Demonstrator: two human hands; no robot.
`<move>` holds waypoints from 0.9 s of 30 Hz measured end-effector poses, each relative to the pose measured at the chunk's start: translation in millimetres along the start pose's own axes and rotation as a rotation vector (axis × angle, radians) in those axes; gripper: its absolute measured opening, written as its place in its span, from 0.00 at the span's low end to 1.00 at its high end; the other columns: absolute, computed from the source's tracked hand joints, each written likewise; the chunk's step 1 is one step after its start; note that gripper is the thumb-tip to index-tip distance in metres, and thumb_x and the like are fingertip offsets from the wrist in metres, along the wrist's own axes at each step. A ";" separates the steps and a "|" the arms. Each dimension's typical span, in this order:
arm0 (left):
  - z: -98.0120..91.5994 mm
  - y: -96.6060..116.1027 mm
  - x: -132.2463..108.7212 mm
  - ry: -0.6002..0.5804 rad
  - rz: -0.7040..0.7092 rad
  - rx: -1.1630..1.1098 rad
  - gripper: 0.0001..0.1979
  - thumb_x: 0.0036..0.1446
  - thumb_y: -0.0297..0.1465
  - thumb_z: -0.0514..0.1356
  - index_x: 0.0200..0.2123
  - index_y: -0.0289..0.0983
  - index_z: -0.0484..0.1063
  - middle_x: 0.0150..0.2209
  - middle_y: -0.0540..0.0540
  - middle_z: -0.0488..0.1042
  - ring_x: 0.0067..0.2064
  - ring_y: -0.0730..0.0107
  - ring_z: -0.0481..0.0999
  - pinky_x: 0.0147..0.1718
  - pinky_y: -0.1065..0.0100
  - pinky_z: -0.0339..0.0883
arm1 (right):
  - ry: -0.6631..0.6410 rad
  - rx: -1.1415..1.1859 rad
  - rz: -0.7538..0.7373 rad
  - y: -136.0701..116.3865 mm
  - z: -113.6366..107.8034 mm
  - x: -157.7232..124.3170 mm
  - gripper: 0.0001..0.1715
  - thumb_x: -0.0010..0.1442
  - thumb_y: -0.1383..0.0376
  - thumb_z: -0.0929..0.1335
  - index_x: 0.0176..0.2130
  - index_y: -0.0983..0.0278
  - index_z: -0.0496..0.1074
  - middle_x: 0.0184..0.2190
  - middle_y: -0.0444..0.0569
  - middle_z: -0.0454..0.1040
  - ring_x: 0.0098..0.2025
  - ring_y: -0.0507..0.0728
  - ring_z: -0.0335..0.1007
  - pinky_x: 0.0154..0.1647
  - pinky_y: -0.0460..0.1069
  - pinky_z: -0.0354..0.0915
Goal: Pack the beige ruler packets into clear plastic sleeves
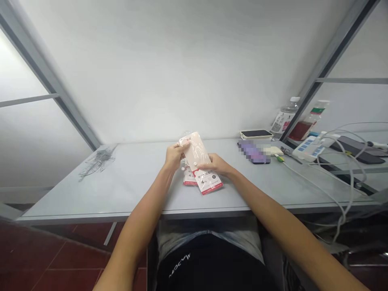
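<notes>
A clear plastic packet [198, 159] with pale beige contents and a red-and-white label is held tilted above the grey table [133, 178]. My left hand [174, 155] pinches its upper left edge. My right hand [214, 165] grips its right side near the middle. A second, similar packet [188, 178] lies flat on the table just under the first, mostly hidden by it.
At the back right stand a phone on a cream case [256, 134], a blurred purple item [254, 152], two bottles [284, 117], a white power strip [309, 147] with trailing cables [330, 194]. Scribbled marks [97, 161] sit at the left.
</notes>
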State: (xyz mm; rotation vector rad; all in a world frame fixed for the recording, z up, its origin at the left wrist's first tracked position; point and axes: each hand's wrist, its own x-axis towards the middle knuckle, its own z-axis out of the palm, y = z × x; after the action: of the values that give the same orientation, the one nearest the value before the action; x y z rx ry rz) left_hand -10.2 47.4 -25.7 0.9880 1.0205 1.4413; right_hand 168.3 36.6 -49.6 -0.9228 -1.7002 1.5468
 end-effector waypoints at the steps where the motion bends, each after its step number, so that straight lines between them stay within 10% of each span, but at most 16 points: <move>1: 0.1 -1.4 -0.1 0.013 0.006 0.026 0.18 0.33 0.37 0.68 0.28 0.32 0.71 0.29 0.44 0.74 0.28 0.72 0.72 0.26 0.71 0.66 | -0.006 0.001 0.005 -0.8 1.0 -0.5 0.22 0.39 0.62 0.74 0.36 0.68 0.72 0.33 0.53 0.76 0.32 0.58 0.72 0.28 0.49 0.67; 12: 2.2 -7.9 -6.2 -0.193 -0.005 0.527 0.20 0.44 0.48 0.58 0.21 0.35 0.67 0.19 0.47 0.70 0.20 0.73 0.68 0.20 0.71 0.59 | 0.389 0.164 -0.072 2.2 -4.2 9.0 0.21 0.38 0.59 0.74 0.32 0.68 0.72 0.28 0.51 0.76 0.27 0.57 0.72 0.25 0.48 0.67; 18: 6.1 -20.4 -12.5 -0.061 0.372 0.938 0.20 0.52 0.41 0.53 0.13 0.38 0.56 0.14 0.51 0.59 0.19 0.73 0.61 0.22 0.70 0.49 | 0.408 0.169 -0.050 2.5 -2.2 10.0 0.19 0.38 0.59 0.74 0.31 0.67 0.73 0.29 0.51 0.76 0.29 0.58 0.72 0.26 0.49 0.68; 27: 13.5 -19.9 -20.3 -0.130 0.422 0.934 0.18 0.57 0.42 0.46 0.19 0.39 0.59 0.18 0.51 0.63 0.23 0.71 0.61 0.24 0.70 0.49 | 0.465 0.184 -0.029 2.0 -0.5 10.0 0.16 0.36 0.61 0.75 0.25 0.68 0.72 0.23 0.49 0.75 0.25 0.57 0.70 0.22 0.48 0.65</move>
State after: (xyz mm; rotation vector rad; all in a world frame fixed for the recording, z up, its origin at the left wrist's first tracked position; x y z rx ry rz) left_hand 10.3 29.7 -41.7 2.0347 1.4829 1.1734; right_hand 163.4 45.4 -51.5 -1.0566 -1.2178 1.3150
